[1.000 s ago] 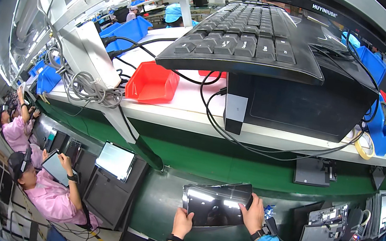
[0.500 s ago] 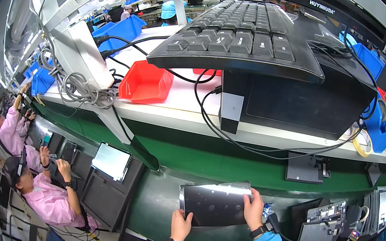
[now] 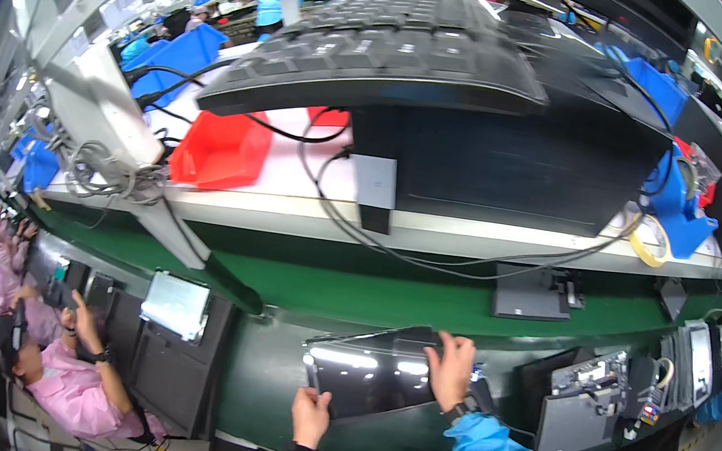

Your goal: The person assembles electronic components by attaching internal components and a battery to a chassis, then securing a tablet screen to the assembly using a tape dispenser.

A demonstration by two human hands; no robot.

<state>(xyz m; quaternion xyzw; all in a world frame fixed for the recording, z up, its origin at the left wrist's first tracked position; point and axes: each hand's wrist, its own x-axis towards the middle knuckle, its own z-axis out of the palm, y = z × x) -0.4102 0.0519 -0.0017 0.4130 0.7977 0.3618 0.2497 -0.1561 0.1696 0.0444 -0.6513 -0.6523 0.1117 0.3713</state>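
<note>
A dark glossy screen panel (image 3: 371,378) is held between my two hands, slightly tilted above the green bench top. My left hand (image 3: 311,419) grips its lower left edge with the thumb on top. At its upper right corner my right hand (image 3: 451,372) grips the edge, fingers partly hidden. Bright streaks of light reflect across the panel's face. Just beyond my right hand lies a small dark object with a cable (image 3: 481,395), partly covered by my sleeve.
Opened laptop parts (image 3: 582,403) lie to the right. Left of me stands a laptop with a lit screen (image 3: 176,305), near a co-worker in pink (image 3: 80,389). Overhead, a shelf (image 3: 453,236) carries a keyboard (image 3: 387,52), a red bin (image 3: 223,152) and tape (image 3: 650,243).
The whole view has shifted, so the surroundings appear farther left. The panel has tilted in my hands, and its reflections now cross the middle. Both hands keep their hold.
</note>
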